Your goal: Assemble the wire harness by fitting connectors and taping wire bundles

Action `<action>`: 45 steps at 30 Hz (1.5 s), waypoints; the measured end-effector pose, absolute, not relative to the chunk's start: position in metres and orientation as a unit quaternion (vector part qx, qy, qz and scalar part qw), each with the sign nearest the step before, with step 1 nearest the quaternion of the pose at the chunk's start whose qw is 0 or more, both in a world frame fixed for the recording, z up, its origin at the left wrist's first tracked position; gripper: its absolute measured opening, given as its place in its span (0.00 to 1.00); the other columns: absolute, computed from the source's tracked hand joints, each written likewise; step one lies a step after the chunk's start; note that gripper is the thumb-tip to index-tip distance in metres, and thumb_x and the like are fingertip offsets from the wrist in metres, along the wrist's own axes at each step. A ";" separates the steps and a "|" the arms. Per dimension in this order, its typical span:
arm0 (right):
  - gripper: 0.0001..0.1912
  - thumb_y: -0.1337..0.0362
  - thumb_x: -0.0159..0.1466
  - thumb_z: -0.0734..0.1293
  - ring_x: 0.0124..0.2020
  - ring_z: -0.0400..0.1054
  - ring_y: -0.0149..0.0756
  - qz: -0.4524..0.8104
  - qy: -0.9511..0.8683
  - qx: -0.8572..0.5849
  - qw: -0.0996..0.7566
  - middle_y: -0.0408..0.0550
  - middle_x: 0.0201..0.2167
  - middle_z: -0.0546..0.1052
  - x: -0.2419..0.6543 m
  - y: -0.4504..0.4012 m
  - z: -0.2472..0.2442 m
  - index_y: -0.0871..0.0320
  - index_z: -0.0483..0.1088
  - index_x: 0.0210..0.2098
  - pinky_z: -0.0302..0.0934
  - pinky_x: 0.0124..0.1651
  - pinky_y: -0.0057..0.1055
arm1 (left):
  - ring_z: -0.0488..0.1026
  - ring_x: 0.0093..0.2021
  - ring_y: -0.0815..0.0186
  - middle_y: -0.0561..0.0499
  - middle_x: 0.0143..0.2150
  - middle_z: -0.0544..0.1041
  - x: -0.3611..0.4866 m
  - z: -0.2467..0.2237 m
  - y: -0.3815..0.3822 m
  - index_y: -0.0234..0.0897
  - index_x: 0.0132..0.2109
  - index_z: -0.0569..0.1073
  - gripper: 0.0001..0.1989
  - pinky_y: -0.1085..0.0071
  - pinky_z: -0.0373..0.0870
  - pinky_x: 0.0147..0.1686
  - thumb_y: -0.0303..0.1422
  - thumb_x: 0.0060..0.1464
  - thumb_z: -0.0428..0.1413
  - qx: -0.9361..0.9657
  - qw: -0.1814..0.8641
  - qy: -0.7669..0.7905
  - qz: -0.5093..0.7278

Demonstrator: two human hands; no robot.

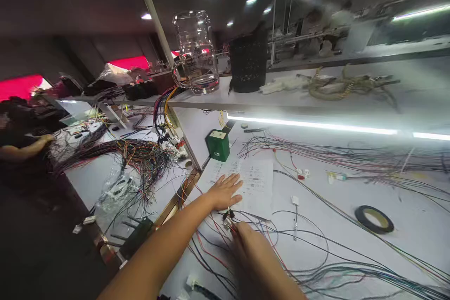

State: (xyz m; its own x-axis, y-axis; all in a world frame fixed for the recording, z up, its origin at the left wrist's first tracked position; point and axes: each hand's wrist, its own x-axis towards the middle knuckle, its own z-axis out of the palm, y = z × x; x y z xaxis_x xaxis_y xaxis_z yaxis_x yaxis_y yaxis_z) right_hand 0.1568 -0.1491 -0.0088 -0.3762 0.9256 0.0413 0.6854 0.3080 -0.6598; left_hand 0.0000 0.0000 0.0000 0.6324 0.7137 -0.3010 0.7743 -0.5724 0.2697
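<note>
Now right fingers (242, 230) grip light, springy-looking wires (229, 225), best held near their ends; left fingers (230, 182) spread on flimsy paper (260, 186).

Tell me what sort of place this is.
Probably a wiring workshop: loose wires spread over the worktop, a dense wire bundle on the neighboring bench, and a roll of black tape lying beside small white connectors.
</note>
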 end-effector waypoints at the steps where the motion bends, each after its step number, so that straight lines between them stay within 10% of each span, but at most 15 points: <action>1: 0.14 0.60 0.70 0.51 0.30 0.70 0.37 0.292 -0.776 -0.516 0.215 0.48 0.32 0.75 0.155 -0.155 -0.012 0.56 0.63 0.35 0.49 0.29 0.28 | 0.33 0.70 0.62 0.49 0.71 0.36 0.001 0.001 0.000 0.43 0.69 0.44 0.35 0.53 0.27 0.65 0.53 0.60 0.35 0.882 0.192 0.424 -0.077; 12: 0.19 0.52 0.70 0.50 0.28 0.65 0.33 0.413 -0.644 -0.473 0.437 0.45 0.28 0.72 0.161 -0.179 -0.007 0.57 0.65 0.39 0.56 0.31 0.26 | 0.37 0.70 0.48 0.42 0.71 0.39 0.032 0.039 -0.026 0.45 0.68 0.48 0.49 0.45 0.32 0.64 0.57 0.43 0.57 0.927 0.206 0.310 -0.039; 16: 0.18 0.52 0.69 0.53 0.32 0.65 0.34 0.448 -0.551 -0.462 0.532 0.47 0.32 0.72 0.168 -0.173 -0.015 0.58 0.66 0.42 0.59 0.36 0.27 | 0.48 0.68 0.52 0.43 0.69 0.50 0.055 0.046 -0.023 0.43 0.66 0.54 0.40 0.52 0.44 0.65 0.50 0.50 0.55 0.910 0.228 0.344 0.046; 20: 0.19 0.51 0.69 0.54 0.31 0.65 0.33 0.460 -0.549 -0.444 0.539 0.46 0.30 0.71 0.168 -0.167 -0.025 0.58 0.68 0.40 0.58 0.34 0.26 | 0.56 0.64 0.60 0.41 0.64 0.60 0.097 0.061 0.006 0.34 0.64 0.58 0.25 0.61 0.51 0.63 0.38 0.62 0.41 0.864 0.190 0.443 0.148; 28: 0.19 0.50 0.69 0.53 0.29 0.65 0.33 0.450 -0.559 -0.443 0.538 0.46 0.30 0.72 0.164 -0.165 -0.026 0.56 0.67 0.40 0.57 0.33 0.27 | 0.70 0.50 0.56 0.45 0.52 0.70 0.180 0.053 0.058 0.38 0.48 0.74 0.17 0.57 0.65 0.53 0.37 0.50 0.59 0.851 0.197 0.485 0.030; 45: 0.18 0.50 0.69 0.53 0.32 0.69 0.36 0.433 -0.564 -0.481 0.513 0.47 0.32 0.76 0.155 -0.165 -0.024 0.54 0.68 0.40 0.58 0.34 0.26 | 0.72 0.39 0.65 0.47 0.39 0.74 0.182 0.054 0.084 0.36 0.43 0.74 0.14 0.66 0.69 0.44 0.41 0.54 0.55 0.776 0.395 0.437 0.226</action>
